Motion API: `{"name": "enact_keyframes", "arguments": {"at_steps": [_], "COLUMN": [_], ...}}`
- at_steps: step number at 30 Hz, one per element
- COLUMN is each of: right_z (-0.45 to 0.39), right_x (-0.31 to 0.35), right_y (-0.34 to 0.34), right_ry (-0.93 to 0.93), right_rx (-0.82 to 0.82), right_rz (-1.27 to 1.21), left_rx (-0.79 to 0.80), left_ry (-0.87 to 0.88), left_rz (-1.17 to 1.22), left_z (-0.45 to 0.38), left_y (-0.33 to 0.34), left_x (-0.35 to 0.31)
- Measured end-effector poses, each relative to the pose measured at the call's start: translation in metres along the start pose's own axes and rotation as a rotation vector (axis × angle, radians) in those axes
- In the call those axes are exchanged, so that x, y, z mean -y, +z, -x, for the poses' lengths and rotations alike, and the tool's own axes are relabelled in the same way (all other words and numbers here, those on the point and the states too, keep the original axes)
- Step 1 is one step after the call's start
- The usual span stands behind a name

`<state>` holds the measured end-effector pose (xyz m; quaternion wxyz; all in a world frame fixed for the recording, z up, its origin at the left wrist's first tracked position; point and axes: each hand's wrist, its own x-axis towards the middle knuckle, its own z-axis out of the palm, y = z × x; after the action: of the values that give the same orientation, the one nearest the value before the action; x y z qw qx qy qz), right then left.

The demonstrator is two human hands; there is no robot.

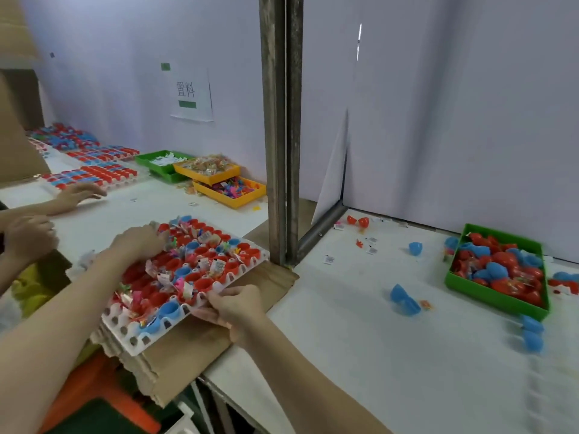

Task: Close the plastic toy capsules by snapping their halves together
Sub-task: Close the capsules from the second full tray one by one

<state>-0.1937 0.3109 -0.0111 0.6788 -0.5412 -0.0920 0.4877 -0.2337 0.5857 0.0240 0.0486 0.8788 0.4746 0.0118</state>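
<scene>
White worktable [391, 355] across the whole lower right, backed by a pale wall; rusty metal post [281, 130] rising between the two bench sections. Corrugated cardboard sheet [188, 346] lying over the gap at the table's left edge.

White cell tray [125, 332] on that cardboard, tilted, near corner low. Cells filled mostly with open red capsule halves [233, 266], a few blue halves [169, 310] among them, small wrapped toys and paper slips sticking out of many.

Left hand [139, 239] on the tray's far left edge, fingers curled over the rim and gripping it. Right hand [238, 303] at the tray's near right edge, thumb on top and fingers underneath, pinching the rim.

Green bin [488, 296] far right on the table, heaped with red and blue capsules. Yellow bin [232, 202] of mixed coloured toys beyond the tray, left of the post; second yellow bin [188, 170] of wrapped pieces stacked partly over it, and a green tray [145, 159] of white slips behind that. Rows of filled trays [94, 175] further left along the wall.

Paper sign [191, 95] with printed characters taped to the wall. Another person's two hands [81, 194] at the far left, one flat over the bench.

Loose blue capsule [404, 300] lying open on the table well right of the tray; more blue halves [532, 335] just below the green bin; a red hinged pair [358, 220] near the wall; small printed slips [329, 260] scattered between.
</scene>
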Motion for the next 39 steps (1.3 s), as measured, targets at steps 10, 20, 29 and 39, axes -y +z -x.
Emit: {"name": "enact_keyframes", "arguments": {"at_steps": [10,20,29,39], "right_z": [0.047,0.128,0.253,0.363], "right_x": [-0.011,-0.020,0.010,0.061], "right_y": [-0.009,-0.069,-0.208,-0.366], "right_ry": [0.110,0.003,-0.001,-0.046], "right_rx": [-0.032,-0.091,-0.154,-0.327], "right_rz": [0.032,0.115,0.118,0.158], "left_rx": [0.065,0.175,0.235,0.427], "left_ry": [-0.048,0.068,0.221,0.425], "left_rz": [0.130,0.386,0.381,0.420], "left_z": [0.031,0.113,0.231,0.300], "left_y": [-0.008,-0.010,-0.022,-0.015], "left_x": [0.036,-0.006,-0.124,-0.306]}}
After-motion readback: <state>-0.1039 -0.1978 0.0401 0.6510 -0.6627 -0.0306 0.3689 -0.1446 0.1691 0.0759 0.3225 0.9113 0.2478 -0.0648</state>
